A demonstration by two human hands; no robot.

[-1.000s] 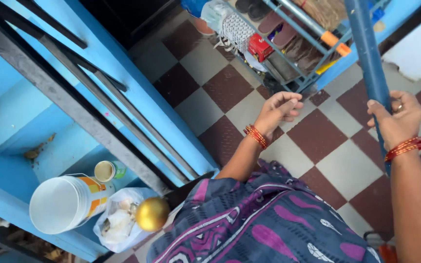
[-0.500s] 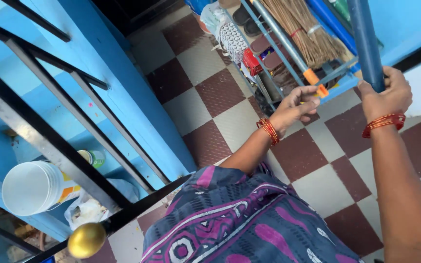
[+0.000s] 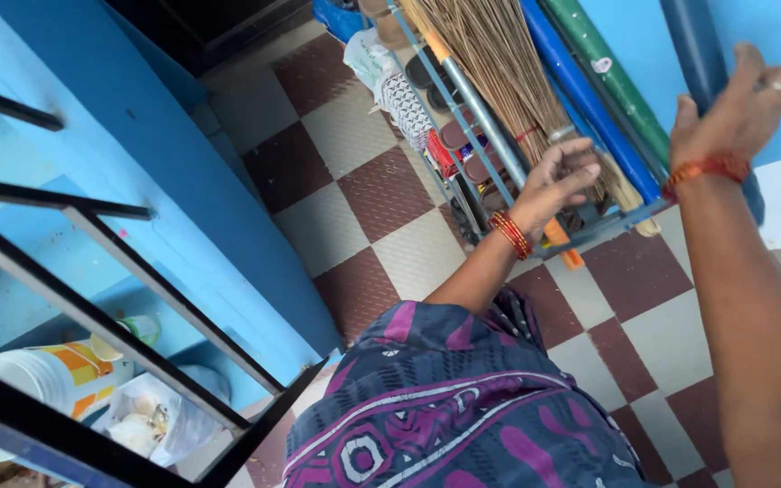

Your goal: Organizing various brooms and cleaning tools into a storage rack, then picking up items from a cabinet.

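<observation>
My left hand [image 3: 558, 176] reaches out over a blue metal rack [image 3: 600, 226], fingers loosely apart and empty, right beside the bristles of a straw broom [image 3: 499, 63]. My right hand [image 3: 736, 110] is raised with its fingers spread, in front of a thick dark blue pole [image 3: 691, 45] that stands against the blue wall; it grips nothing. A blue handle [image 3: 589, 104] and a green handle [image 3: 615, 77] lean in the rack between my two hands. A grey stick with an orange tip [image 3: 564, 248] slants under my left wrist.
Shoes [image 3: 458, 140] and a white mesh bag [image 3: 406, 95] fill the rack. A brown-and-cream checkered floor [image 3: 363, 199] lies below. At left are a black railing [image 3: 92, 316], a white bucket [image 3: 38, 380] and a plastic bag [image 3: 151, 416] on a blue ledge.
My right hand has let go of the dark blue pole and opened. My left hand moved further toward the broom in the rack. The view swung to the right.
</observation>
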